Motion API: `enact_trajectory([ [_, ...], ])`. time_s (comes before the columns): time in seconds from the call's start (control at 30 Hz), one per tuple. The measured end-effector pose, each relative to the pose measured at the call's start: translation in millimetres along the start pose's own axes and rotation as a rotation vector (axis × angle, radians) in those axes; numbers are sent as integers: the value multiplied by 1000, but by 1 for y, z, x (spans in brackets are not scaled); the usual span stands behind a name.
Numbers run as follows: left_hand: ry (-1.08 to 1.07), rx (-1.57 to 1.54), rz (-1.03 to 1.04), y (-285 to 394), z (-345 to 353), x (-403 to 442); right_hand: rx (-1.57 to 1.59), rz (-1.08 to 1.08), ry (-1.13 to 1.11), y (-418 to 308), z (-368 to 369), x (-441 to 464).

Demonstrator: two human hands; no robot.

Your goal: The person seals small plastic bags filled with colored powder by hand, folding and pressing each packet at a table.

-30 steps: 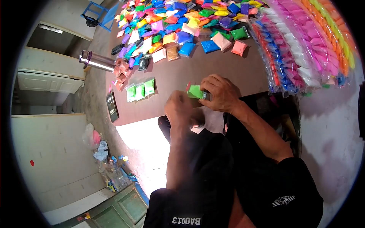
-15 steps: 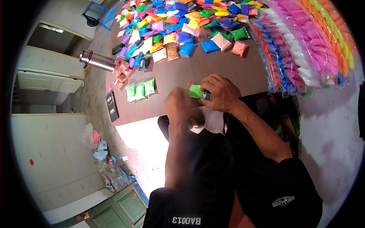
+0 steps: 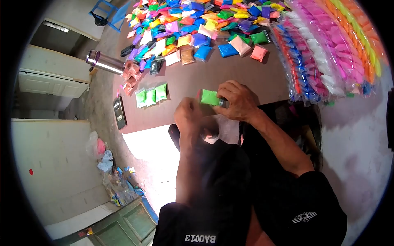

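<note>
A green packet lies near the table's front edge between my hands. My right hand is closed at its right end, on a small dark and silvery item that I cannot make out. Just left of the packet is my left hand, its fingers curled and partly blurred; what they hold, if anything, is hidden. Farther left, several green packets lie side by side on the brown table.
Many coloured packets cover the back of the table. Long plastic sleeves of packets lie at the right. A metal flask, reddish packets and a black phone-like object are at the left.
My left hand has shifted slightly left, away from the green packet, of which more shows now. My right hand stays at the packet's right end. The whole view has shifted slightly.
</note>
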State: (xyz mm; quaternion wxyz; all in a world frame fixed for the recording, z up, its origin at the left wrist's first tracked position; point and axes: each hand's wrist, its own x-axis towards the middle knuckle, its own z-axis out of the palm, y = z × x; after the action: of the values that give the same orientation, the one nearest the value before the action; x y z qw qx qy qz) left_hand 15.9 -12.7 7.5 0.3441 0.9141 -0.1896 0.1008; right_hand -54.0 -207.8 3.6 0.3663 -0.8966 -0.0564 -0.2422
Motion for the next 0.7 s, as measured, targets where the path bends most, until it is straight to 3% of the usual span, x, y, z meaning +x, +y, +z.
enact_trajectory([
  [0.13,54,-145,-40,10,-10,-10,-25,-18,30,4,4,-1],
  [0.23,73,-102,162,12,7,-29,-27,-43,64,4,7,0],
  [0.37,74,73,19,9,10,-34,-30,-13,14,0,1,1],
  [0.7,295,-70,-62,-48,-38,-34,-63,-56,18,2,8,-1],
])
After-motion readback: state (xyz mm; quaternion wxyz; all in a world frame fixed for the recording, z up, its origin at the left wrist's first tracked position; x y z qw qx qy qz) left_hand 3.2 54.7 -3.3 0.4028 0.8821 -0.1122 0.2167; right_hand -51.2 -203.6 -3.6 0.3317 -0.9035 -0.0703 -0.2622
